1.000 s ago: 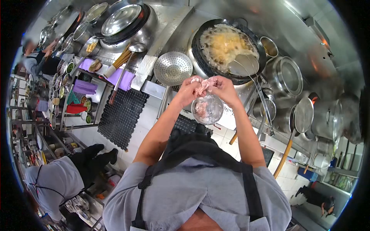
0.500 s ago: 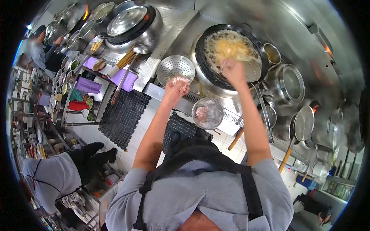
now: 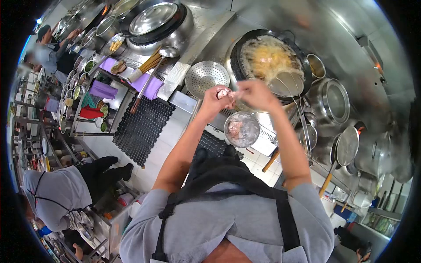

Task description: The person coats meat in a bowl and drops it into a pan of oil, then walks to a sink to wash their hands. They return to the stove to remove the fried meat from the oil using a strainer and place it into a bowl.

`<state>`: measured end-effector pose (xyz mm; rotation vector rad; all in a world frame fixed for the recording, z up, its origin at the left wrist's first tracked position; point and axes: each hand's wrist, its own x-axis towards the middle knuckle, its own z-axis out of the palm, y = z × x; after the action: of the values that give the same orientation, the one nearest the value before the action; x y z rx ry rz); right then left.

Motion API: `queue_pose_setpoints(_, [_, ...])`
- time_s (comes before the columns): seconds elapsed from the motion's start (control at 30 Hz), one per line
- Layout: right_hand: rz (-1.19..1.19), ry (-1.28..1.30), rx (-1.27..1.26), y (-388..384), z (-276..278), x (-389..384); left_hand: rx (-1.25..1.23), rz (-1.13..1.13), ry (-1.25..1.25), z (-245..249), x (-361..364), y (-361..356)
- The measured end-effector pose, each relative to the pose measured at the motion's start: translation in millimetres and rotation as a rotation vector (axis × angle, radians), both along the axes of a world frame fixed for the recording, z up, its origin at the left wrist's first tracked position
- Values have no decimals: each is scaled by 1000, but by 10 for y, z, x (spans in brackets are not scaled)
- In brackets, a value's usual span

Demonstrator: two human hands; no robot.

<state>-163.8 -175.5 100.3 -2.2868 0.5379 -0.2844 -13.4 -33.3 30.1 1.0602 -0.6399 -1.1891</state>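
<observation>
Pale, flour-dusted pieces of raw meat [image 3: 223,93] are clasped in my left hand [image 3: 214,104], just in front of a perforated strainer [image 3: 206,79]. My right hand [image 3: 258,96], somewhat blurred, reaches across to it with fingers pinched at the edge of the meat. Below the hands stands a steel bowl [image 3: 251,136] with more pinkish coated meat [image 3: 235,129] in it. Behind my right hand, a black wok [image 3: 236,57] holds bubbling oil with yellowish pieces frying [image 3: 272,59]. A wire-mesh skimmer [image 3: 287,84] rests in the wok's near right side.
A ladle [image 3: 168,52] lies over purple cloths [image 3: 151,87] to the left. At right are steel pots [image 3: 335,101] and a long-handled strainer [image 3: 347,145]. A covered wok [image 3: 153,18] sits at upper left. One co-worker [image 3: 61,193] bends at lower left; another [image 3: 55,52] stands farther back.
My right hand has come back from over the wok to my left hand. My left hand has shifted slightly right and still holds meat.
</observation>
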Motion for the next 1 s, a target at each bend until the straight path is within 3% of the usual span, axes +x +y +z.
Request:
queue_pose_setpoints(0.07, [-133, 31, 163, 320, 0, 3, -34, -7, -152, -5, -66, -100])
queue_pose_setpoints(0.1, [-210, -14, 66, 275, -119, -56, -52, -33, -202, 49, -71, -103])
queue_pose_setpoints(0.17, [-359, -105, -123, 134, -434, -235, 3, 14, 55, 57, -95, -102])
queue_pose_setpoints(0.2, [-434, -203, 138, 47, -427, -349, 32, 38, 181, 65, -82, -113])
queue_pose_setpoints(0.23, [-501, -298, 402, -29, -398, -478, 76, 75, 63, -20, -9, -128])
queue_pose_setpoints(0.3, [-521, -496, 818, -85, -330, -588, 43, 57, 237, -141, 5, -144])
queue_pose_setpoints(0.4, [-486, -671, 887, -362, -223, -635, -35, -90, 486, -153, 49, -133])
queue_pose_setpoints(0.53, [-662, -186, 303, -1685, -572, -951, -86, -136, 534, -167, -38, -108])
queue_pose_setpoints(0.6, [-734, -117, -98, -2265, -973, -1029, -62, -153, 503, -90, -66, -73])
queue_pose_setpoints(0.7, [-672, 85, -569, -2138, -412, -885, -57, -168, 534, -86, -48, -31])
queue_pose_setpoints(0.8, [-512, 61, -378, -1189, 60, -573, -18, -94, 487, -67, -88, -49])
queue_pose_setpoints(0.87, [-285, 34, -31, -215, 395, -356, -6, -95, 345, -158, -107, -115])
queue_pose_setpoints(0.93, [-139, -62, 24, 259, 99, -246, 14, -88, 245, -111, -137, -148])
queue_pose_setpoints(1.0, [-236, -118, -21, 372, -157, -224, 45, -78, 194, 109, -186, -120])
